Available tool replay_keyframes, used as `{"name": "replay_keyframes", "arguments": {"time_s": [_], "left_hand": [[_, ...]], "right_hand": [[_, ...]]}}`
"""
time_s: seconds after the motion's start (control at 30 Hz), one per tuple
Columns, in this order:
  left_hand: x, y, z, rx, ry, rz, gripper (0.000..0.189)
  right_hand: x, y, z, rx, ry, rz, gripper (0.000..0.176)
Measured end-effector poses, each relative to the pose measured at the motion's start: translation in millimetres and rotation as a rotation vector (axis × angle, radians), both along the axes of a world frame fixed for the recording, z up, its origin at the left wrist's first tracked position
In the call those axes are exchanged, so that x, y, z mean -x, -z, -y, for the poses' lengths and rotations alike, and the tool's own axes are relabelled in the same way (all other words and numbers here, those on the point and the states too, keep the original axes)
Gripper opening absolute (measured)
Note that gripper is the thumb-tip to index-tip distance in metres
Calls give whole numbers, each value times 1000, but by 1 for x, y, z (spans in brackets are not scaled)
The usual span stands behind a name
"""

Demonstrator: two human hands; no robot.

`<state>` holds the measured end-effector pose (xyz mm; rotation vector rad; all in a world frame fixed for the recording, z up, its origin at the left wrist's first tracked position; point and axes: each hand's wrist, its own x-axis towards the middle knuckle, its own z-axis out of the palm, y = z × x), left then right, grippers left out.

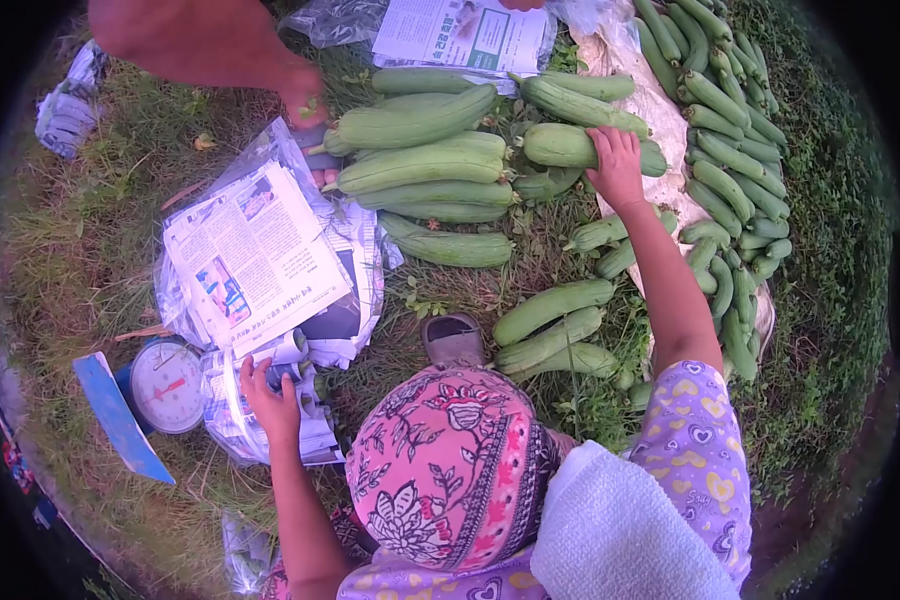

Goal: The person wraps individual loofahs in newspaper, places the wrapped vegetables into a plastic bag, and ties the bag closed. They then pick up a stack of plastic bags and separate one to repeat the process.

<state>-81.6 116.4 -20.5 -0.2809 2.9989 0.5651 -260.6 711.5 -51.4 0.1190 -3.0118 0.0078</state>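
My right hand reaches forward and wraps over a thick green luffa, near its right end. Other luffas lie side by side in a pile to its left. A few more luffas rest on the grass nearer to me. Over on the left, my left hand lies with spread fingers on a bundle of newspaper in clear plastic. Touching that bundle is a round dial scale. Beyond it, loose newspaper sheets cover plastic.
Many luffas fill a pale cloth at the right. Another person's bare leg and foot stand at the upper left. More newspaper lies at the top. A blue board leans beside the scale. A pink patterned hat fills the lower middle.
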Motion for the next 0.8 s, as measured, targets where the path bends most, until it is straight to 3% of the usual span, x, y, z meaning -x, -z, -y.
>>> {"name": "replay_keyframes", "arguments": {"time_s": [0.13, 0.33, 0.47, 0.67, 0.8], "left_hand": [[2, -2, -4, -23, -2, 10, 36], [10, 9, -11, -77, 25, 38, 36], [13, 9, -24, -96, 34, 60, 35], [7, 20, -12, -76, 33, 58, 34], [2, 25, -1, -98, 49, 59, 34]], "right_hand": [[-48, -2, -14, 35, -13, -32, 68], [-94, -2, -34, -122, -104, 135, 59], [-85, 13, -32, -136, -52, 178, 57], [-54, 7, -32, 26, 21, 515, 52], [-43, -29, -9, 162, -65, 354, 45]]}}
